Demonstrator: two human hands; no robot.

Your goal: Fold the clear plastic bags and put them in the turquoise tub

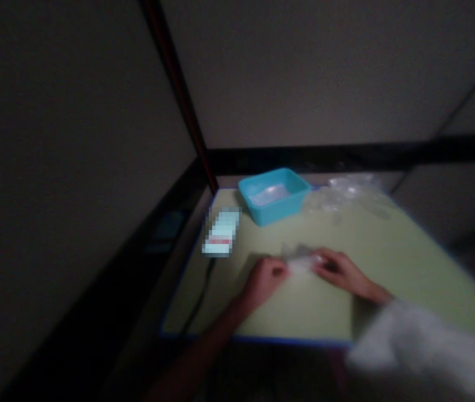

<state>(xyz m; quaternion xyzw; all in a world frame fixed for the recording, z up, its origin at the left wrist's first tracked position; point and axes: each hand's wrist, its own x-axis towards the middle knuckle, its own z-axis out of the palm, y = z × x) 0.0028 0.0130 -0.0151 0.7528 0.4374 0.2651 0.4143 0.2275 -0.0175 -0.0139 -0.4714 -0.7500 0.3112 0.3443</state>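
Between my hands, just above the table, stretches a small clear plastic bag, blurred and partly see-through. My left hand pinches its left end with curled fingers. At the other end my right hand grips it between thumb and fingers. Whether anything lies inside the bag I cannot make out. Behind my hands stands a turquoise plastic basket, with something whitish and shiny on its bottom.
A pile of crumpled clear plastic lies right of the basket on the pale yellow-green table, which has a blue edge. A pixelated, lit phone-like screen lies at the left, with a dark cable running towards me. Walls rise behind.
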